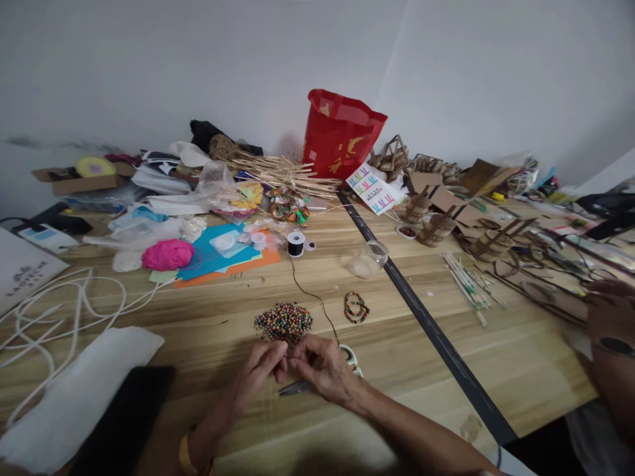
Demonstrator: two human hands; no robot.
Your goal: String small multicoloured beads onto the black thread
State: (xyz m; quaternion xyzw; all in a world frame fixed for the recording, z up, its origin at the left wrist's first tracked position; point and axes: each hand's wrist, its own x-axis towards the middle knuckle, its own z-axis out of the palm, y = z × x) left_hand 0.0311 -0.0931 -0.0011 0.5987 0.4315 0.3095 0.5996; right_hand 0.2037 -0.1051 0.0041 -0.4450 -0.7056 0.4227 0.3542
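Observation:
My left hand (pixel 260 365) and my right hand (pixel 322 367) meet at the front of the table, thumbs and fingers pinched. A short dark length, seemingly the end of the black cord (pixel 312 295), shows between their fingertips. That cord runs from a black spool (pixel 296 244) down behind my right hand. Just beyond my fingers lies a heap of small multicoloured beads (pixel 284 321). Scissors (pixel 294 388) rest partly hidden under my right hand, with pale handles beside it. To the right of the heap lie beaded bracelets (pixel 356 307), coiled on the wood.
A clear jar (pixel 376 254) stands beyond the bracelets, near a black strip (pixel 436 338) crossing the table. Pink yarn (pixel 167 254), coloured paper and a red bag (pixel 342 132) are further back. Left are a white cable and a dark phone-like slab (pixel 124 420). Another person's hand (pixel 612 311) is far right.

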